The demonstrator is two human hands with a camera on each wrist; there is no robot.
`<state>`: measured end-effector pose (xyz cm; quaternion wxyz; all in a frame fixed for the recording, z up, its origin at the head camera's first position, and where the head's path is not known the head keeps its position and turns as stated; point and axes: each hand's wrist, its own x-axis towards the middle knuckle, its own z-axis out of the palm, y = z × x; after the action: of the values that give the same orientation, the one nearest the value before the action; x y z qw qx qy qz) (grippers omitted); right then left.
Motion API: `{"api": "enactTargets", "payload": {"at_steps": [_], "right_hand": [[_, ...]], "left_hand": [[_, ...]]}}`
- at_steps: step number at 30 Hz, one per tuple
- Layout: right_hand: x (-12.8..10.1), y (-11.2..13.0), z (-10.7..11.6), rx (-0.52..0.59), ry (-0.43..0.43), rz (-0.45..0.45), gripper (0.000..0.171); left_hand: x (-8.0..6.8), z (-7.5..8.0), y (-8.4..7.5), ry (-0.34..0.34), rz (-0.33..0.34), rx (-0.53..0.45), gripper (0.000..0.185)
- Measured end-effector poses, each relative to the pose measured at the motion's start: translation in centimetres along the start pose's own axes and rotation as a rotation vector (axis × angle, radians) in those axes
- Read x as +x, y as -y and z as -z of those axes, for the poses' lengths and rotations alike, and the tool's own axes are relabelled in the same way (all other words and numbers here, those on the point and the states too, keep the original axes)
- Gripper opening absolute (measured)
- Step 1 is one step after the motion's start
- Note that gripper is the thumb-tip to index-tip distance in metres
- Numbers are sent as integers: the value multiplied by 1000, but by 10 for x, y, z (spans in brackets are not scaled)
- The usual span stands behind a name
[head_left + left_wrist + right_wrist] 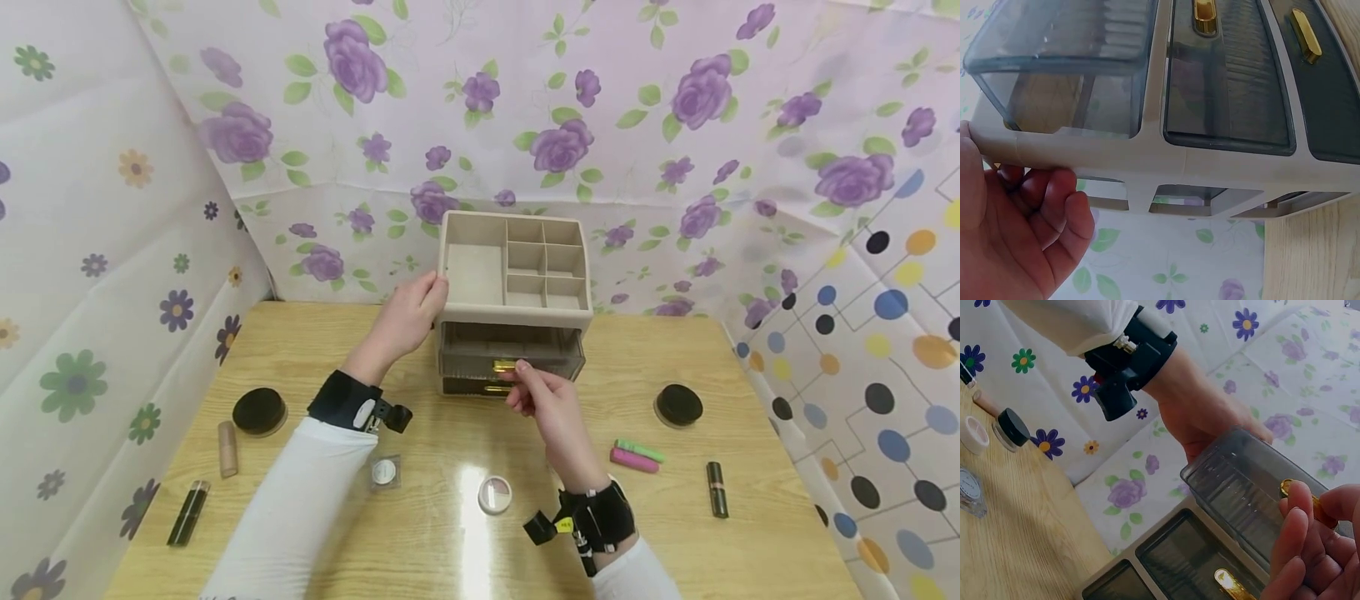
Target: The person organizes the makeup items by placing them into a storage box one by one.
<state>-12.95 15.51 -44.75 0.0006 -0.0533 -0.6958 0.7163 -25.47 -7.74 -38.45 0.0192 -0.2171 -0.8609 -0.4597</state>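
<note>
The box stands on the desk, left grip holding its side, right grip pinching the handle of its pulled-out drawer; a palette lies before it, sticks farther right.

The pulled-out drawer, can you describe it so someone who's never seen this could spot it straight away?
On the wooden table stands a beige box with open compartments on top. Directly beneath them is a see-through grey drawer whose gold handle the right hand pinches. Unlike the two drawers below it, it juts out from the front.
</note>
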Motion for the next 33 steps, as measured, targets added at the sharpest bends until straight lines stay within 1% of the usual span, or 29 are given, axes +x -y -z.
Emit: {"api": "enactTargets", "payload": {"at_steps": [9,15,25,33], "right_hand": [[-10,-1,1,18,10,24,42],[-18,-5,3,3,27,13,41],[-29,-8,4,12,35,32,39],[-37,-9,4,-3,58,22,37]], "left_hand": [[1,3,-2,8,-2,-12,44],[0,1,-1,7,6,-27,42],[0,-4,1,-34,-1,1,45],[0,-3,1,-35,1,31,46]]}}
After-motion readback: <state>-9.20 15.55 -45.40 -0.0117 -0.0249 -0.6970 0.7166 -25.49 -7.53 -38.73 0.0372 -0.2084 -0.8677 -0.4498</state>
